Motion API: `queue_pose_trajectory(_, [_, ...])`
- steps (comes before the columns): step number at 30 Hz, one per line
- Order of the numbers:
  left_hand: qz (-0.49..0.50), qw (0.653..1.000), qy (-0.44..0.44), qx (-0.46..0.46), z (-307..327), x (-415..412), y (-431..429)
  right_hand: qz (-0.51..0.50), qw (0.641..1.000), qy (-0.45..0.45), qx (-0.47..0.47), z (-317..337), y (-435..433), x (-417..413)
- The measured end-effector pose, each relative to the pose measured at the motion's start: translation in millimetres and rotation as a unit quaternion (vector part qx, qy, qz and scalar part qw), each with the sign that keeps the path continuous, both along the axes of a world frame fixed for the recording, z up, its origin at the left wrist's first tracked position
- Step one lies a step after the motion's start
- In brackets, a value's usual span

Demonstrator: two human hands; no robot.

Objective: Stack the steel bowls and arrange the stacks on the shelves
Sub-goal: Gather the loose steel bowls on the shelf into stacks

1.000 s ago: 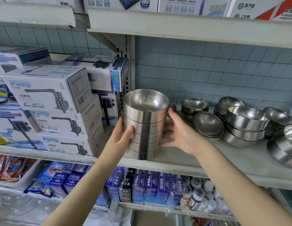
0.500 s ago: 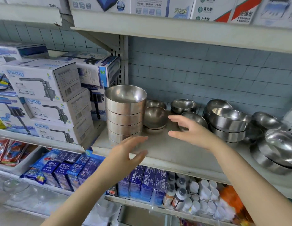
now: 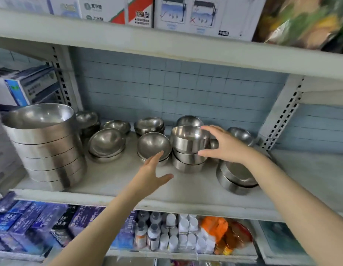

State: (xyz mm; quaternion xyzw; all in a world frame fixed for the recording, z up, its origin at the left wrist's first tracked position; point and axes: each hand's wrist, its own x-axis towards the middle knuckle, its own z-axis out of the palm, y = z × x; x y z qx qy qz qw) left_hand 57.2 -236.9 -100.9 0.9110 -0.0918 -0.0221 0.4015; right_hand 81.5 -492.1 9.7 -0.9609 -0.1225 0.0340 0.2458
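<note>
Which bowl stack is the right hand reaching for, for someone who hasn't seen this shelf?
On the middle shelf, look right of centre. The three-bowl stack stands under the right hand; unlike the shallow tilted bowls beside it, its straight-sided bowls sit upright.

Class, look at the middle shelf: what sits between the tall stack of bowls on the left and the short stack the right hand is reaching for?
In the head view, between the tall stack and the short stack sit two small piles of shallow bowls.

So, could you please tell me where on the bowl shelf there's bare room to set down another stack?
The shelf is bare along its front, between the tall stack and the tilted bowls, and at its far right end. Behind that strip, loose bowls crowd the back.
</note>
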Motion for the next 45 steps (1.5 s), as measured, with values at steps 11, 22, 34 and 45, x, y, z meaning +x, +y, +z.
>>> queue_pose_trajectory(11, [0.064, 0.989, -0.016, -0.134, -23.8, 32.6, -42.9, -0.083, 0.985, 0.083, 0.129, -15.4, -2.0, 47.8])
queue_pose_trajectory(22, [0.010, 0.988, -0.103, -0.115, -31.8, 15.9, -22.1, -0.108, 0.989, 0.027, 0.101, -12.9, -16.5, 37.4])
queue_pose_trajectory(34, [0.037, 0.978, 0.056, -0.198, -34.8, 45.4, -77.6, -0.069, 0.983, 0.125, 0.120, -15.0, -14.0, 46.2])
queue_pose_trajectory(45, [0.059, 0.979, 0.006, -0.197, -48.8, 16.9, -56.6, -0.040, 0.991, 0.124, 0.043, -13.0, -10.6, 19.0])
